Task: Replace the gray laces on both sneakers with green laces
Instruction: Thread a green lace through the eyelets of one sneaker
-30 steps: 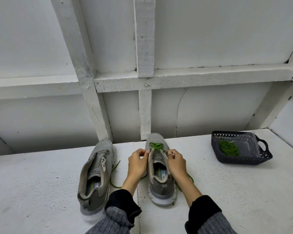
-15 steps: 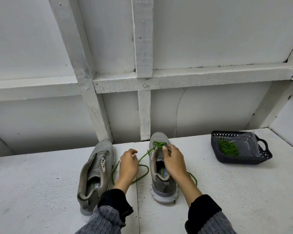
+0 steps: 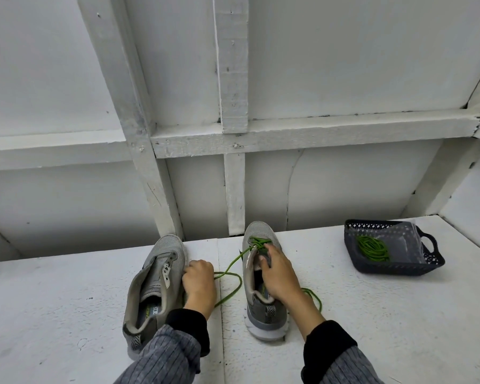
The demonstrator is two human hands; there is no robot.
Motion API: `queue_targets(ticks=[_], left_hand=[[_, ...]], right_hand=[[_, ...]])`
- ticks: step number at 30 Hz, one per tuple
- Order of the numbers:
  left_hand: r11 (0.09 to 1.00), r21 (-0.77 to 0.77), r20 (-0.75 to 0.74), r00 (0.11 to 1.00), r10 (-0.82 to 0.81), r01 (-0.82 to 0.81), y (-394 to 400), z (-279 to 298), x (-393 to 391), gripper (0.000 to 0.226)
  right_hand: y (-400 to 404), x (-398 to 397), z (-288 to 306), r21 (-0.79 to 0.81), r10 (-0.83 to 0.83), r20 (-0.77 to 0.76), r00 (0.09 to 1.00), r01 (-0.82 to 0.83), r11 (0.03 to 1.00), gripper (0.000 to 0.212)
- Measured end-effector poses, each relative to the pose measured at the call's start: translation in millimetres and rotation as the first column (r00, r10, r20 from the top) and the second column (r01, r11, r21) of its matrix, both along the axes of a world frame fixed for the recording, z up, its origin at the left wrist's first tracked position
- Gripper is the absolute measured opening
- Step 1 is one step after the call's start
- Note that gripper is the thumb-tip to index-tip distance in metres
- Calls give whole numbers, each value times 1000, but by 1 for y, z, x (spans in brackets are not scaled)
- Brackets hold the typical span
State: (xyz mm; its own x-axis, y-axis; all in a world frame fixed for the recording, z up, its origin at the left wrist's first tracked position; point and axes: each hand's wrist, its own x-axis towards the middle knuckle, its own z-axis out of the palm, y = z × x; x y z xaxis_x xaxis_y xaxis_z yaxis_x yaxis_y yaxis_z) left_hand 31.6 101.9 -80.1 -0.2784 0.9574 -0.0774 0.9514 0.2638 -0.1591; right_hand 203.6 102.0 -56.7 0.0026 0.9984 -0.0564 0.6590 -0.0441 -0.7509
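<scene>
The white table (image 3: 67, 314) carries everything, with the framed white wall close behind it — the far edge runs just past the toes of both sneakers, so little room is left there. Open surface is seen to the far left and in the near right corner, while the dark basket (image 3: 399, 266) occupies the far right, well apart from the shoes, with a coiled spare green lace (image 3: 372, 248) inside it.

The right sneaker (image 3: 263, 309) has been left upright with only its lowest eyelets threaded; the left sneaker (image 3: 153, 289), unlaced, lies beside it. Compared with a second ago, the left hand (image 3: 198, 284) has been drawn away from the right sneaker's eyelets and down to the table beside the left sneaker, and a length of green lace (image 3: 230, 268) has been pulled out with it, now strung from the toe lacing across to that hand. Its fingers are curled (apparently round the lace end, though the pinch itself is hidden). The right hand (image 3: 277, 275) has been kept on the right sneaker, fingers bent over the tongue near the threaded rows and holding it steady; no clear pinch can be seen.

One pass has thus probably been drawn through — the upper eyelets and the whole left sneaker remain. The slack loops between and right of the shoes could snag.
</scene>
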Motion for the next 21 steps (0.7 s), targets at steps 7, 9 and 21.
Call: queue_targets(ticks=[7, 9, 21], left_hand=[[961, 239, 700, 711, -71, -139, 15, 21, -20, 13], [922, 309, 855, 493, -163, -232, 23, 46, -18, 7], [944, 283, 958, 8, -286, -170, 26, 73, 13, 22]], right_hand=[[-1, 0, 0, -10, -17, -38, 999, 16, 1000, 46], [-1, 0, 1, -9, -18, -41, 999, 17, 1000, 46], [-12, 6, 8, 112, -230, -185, 955, 253, 961, 16]])
